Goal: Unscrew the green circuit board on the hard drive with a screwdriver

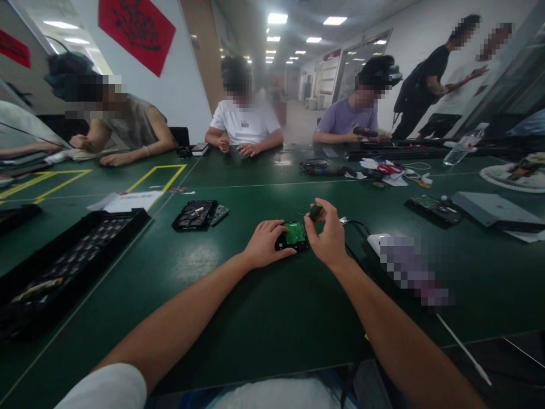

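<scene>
A hard drive (294, 233) with a green circuit board facing up lies on the green table in front of me. My left hand (266, 244) grips its left side, thumb along the near edge and fingers over the far edge. Just to the right, my right hand (328, 236) is closed around a screwdriver (315, 211) with a black and yellow handle. The screwdriver's shaft and tip do not show clearly, so I cannot tell whether it touches the drive. A few tiny bits, perhaps screws, lie beyond the drive.
Left of the drive sit a black plastic casing (194, 215) and a small board (219, 215). A long black tray (72, 267) lies farther left. On the right are a phone (409, 270) with a cable, another drive (434, 209) and a grey box (498, 210). Several people sit opposite.
</scene>
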{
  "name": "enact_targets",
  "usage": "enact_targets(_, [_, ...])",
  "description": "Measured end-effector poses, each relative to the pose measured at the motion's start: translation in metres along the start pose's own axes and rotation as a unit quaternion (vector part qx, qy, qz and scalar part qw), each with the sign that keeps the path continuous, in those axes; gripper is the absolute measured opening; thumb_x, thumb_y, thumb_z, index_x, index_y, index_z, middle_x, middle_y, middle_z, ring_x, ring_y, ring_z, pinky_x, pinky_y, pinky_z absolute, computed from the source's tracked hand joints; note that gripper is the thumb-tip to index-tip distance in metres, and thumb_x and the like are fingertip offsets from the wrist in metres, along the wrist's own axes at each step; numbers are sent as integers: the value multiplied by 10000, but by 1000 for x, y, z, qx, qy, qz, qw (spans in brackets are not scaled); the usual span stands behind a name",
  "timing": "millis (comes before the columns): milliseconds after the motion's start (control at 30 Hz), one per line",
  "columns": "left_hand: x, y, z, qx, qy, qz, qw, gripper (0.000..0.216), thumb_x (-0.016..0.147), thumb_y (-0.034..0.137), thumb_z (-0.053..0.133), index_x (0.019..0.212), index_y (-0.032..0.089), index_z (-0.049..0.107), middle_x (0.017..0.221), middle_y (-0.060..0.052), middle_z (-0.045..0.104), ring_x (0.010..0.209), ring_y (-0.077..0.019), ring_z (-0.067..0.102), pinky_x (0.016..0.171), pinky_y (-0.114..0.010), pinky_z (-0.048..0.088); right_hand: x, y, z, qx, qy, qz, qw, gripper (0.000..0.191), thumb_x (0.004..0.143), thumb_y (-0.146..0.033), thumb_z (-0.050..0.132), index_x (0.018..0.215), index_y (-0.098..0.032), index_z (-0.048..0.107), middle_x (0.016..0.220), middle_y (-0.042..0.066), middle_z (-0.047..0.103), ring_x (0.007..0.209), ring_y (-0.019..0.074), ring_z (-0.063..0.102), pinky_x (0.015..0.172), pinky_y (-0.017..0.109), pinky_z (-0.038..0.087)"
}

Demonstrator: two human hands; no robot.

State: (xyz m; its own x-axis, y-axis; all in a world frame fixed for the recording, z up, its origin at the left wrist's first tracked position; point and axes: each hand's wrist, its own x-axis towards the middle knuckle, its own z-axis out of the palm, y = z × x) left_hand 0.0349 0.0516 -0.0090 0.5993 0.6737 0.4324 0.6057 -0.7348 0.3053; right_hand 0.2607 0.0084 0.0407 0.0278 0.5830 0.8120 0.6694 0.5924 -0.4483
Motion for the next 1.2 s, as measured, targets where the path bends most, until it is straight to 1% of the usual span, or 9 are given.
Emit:
enact_targets(167, [0,0,0,7,-2,-2,1000,689,888,724,755,1346,219,647,1509,-173,596,1403,-383,554,1202,-590,405,4,-2,-5,-23,-1,-19,1000,460,1029,-290,619,1481,-279,536,1290,141,624,1113,286,668,843,471,670])
enact_targets(367, [0,0,-1,3,0,1,1000,685,889,723,754,1339,219,648,1501,-175,603,1394,-379,563,1193,-586,416,0,5,-1,0,-35,7,999,556,1064,-295,545,1605,-293,416,1441,155,631,1119,292,713,958,526,647])
enact_targets(433, [0,1,-1,2,0,1,1000,684,884,724,759,1336,222,650,1502,-174,603,1396,-382,562,1192,-590,417,-1,5,0,4,-38,9,999,580,1063,-308,551,1620,-296,391,1461,156,617,1094,285,715,958,525,645])
enact_targets(567, [0,1,-1,1,-2,1,1000,684,890,721,754,1347,223,646,1502,-173,602,1401,-383,558,1195,-594,413,1,4,-1,-7,-25,9,1000,583,1008,-341,660,1560,-302,476,1321,137,611,968,256,684,843,481,665])
enact_targets(667, [0,1,-1,1,-2,1,1000,682,889,717,757,1347,224,645,1503,-173,601,1399,-382,559,1200,-593,408,2,6,-3,-18,-20,13,1000,554,1009,-324,662,1541,-306,508,1235,117,620,907,245,676,820,477,660])
enact_targets(733, [0,1,-1,-1,-2,-1,1000,678,882,715,765,1343,232,647,1507,-168,598,1397,-381,561,1199,-594,409,2,8,-3,-17,-29,15,999,575,1021,-304,638,1573,-313,477,1249,118,646,933,258,690,854,495,655])
enact_targets(900, [0,1,-1,-7,-1,-4,1000,679,877,719,769,1345,242,649,1513,-162,594,1402,-383,556,1206,-597,401,0,7,-1,2,-61,2,998,609,1047,-252,561,1629,-331,398,1416,127,640,1082,283,702,972,528,628])
enact_targets(1067, [0,2,-2,-5,-6,-7,1000,666,881,705,770,1348,246,649,1515,-159,595,1412,-385,547,1205,-597,399,2,4,-1,-17,-39,0,999,587,1003,-315,667,1557,-305,475,1230,114,658,984,274,689,835,481,657])
enact_targets(1200, [1,2,-2,-5,-7,-7,1000,672,883,708,766,1348,238,648,1514,-166,595,1406,-386,551,1197,-600,405,1,7,0,-4,-32,7,999,600,993,-296,676,1555,-291,465,1325,137,639,993,269,689,829,483,670])
